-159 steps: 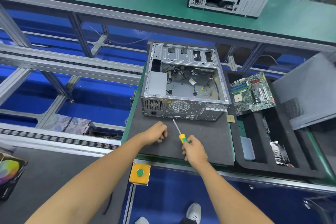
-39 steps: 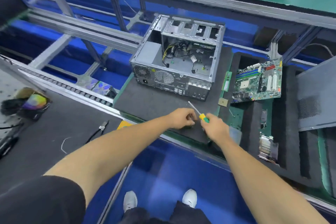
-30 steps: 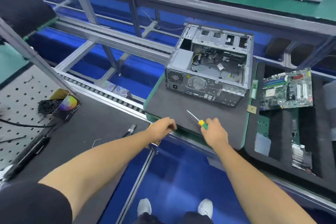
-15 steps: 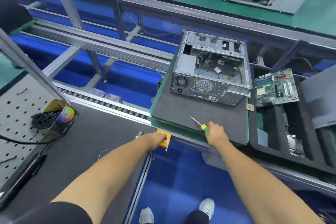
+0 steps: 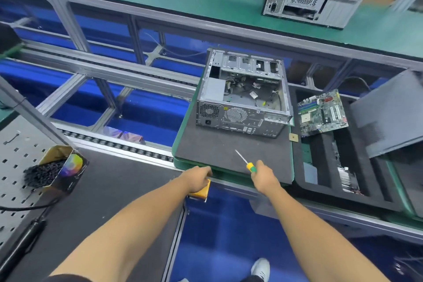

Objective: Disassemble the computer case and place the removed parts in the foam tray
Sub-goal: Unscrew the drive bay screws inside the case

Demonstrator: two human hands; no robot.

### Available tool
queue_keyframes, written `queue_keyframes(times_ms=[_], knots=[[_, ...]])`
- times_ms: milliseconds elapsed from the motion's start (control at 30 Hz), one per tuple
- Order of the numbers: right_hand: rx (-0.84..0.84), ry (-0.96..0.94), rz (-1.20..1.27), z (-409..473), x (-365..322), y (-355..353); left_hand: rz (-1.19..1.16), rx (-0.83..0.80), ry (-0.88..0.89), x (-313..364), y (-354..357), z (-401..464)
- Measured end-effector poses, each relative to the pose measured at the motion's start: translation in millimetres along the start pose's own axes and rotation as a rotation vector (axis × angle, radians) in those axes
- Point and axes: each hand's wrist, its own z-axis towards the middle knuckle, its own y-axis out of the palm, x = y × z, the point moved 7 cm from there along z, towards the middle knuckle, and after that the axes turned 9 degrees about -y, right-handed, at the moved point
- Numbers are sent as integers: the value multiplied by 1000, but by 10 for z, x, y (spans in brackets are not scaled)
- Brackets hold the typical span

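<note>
Grey mat [image 5: 212, 151]: right hand [image 5: 263, 177] grips screwdriver [image 5: 246, 162].

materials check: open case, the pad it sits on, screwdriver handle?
Computer case: looks like bare stamped sheet steel, dull silver, with punched vent holes and folded edges.
Pad: probably foam or rubber mat, matte dark grey, no glare, rounded corners.
Screwdriver handle: apparently glossy moulded plastic, yellow and green; shaft thin bright metal. The right hand holds it.

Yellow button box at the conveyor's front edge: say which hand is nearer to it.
Left. The left hand rests on the yellow button box, covering most of it. The right hand is off to its right, gripping the screwdriver.
</note>
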Motion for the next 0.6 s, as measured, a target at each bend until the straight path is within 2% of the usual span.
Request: queue_keyframes(times_ms=[167,300,600], knots=[[52,42,182,-121,77,-126,-50,14,162,486,-172,-26],[85,37,278,-152,172,-321,-100,39,208,931,-311,59],[104,1,230,-109,812,-1090,-119,72,249,2008,-443,398]])
